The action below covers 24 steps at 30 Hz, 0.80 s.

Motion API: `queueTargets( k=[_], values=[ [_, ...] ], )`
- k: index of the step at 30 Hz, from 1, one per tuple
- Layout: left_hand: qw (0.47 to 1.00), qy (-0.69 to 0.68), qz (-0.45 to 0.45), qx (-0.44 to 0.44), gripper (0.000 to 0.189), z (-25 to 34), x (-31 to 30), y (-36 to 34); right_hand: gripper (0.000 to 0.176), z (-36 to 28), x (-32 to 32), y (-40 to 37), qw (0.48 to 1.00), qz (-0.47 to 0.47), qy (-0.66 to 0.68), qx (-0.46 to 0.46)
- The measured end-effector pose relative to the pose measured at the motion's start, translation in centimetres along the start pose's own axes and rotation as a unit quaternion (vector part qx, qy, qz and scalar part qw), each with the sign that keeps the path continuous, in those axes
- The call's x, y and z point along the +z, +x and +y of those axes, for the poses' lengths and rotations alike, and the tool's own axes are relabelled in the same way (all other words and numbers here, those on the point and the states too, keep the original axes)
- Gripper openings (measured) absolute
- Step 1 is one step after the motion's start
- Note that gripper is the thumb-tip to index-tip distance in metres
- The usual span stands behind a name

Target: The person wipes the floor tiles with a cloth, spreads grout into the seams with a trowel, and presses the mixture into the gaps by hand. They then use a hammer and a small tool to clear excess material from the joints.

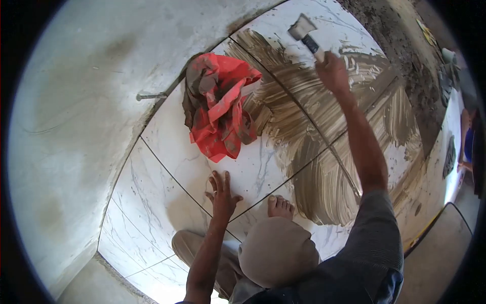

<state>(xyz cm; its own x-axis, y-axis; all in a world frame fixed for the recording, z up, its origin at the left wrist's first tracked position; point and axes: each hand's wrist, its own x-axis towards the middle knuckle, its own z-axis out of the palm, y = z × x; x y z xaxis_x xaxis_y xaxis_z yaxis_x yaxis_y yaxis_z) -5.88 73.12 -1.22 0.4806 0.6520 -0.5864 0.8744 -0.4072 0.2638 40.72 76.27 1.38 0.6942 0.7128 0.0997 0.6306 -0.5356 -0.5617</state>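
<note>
Fingers of right hand point(332, 71) grip a trowel point(302, 28); left hand point(221, 195) lies spread flat on tile point(167, 137).

A crumpled red plastic sack point(220, 109), smeared with grey-brown mud, lies in a heap ahead of me, close to the pale grey plastered wall point(66, 126) that curves round on my left. A short grey metal rod point(151, 95) sticks out of that wall, just left of the sack. Far off at the upper right runs a dark strip of rough rubble point(400, 45). At the right edge stands another person in blue clothing point(468, 144), mostly cut off.
</note>
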Motion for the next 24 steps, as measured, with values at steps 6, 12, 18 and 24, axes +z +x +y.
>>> queueTargets(
  k=[6, 12, 18, 24],
  values=[
    [1.0, 0.014, 0.01, 0.004, 0.102, 0.1, -0.1, 0.5, 0.031, 4.0, -3.5, -2.4, 0.995, 0.033, -0.09, 0.012],
    [0.999, 0.039, 0.022, -0.001, 0.087, 1.5, -0.7, 0.9, 0.038, 4.2, -2.5, -7.9, 0.988, 0.013, 0.07, 0.139],
    [0.985, -0.06, 0.011, 0.163, 0.057, 4.8, -1.9, 5.3, 0.033, 4.5, -4.4, -8.0, 0.961, 0.161, 0.225, -0.016],
    [0.946, -0.047, 0.025, 0.319, 0.061, 13.9, -4.6, 11.8, 0.023, 16.9, -12.9, 3.2, 0.978, 0.208, -0.022, -0.009]
  ],
)
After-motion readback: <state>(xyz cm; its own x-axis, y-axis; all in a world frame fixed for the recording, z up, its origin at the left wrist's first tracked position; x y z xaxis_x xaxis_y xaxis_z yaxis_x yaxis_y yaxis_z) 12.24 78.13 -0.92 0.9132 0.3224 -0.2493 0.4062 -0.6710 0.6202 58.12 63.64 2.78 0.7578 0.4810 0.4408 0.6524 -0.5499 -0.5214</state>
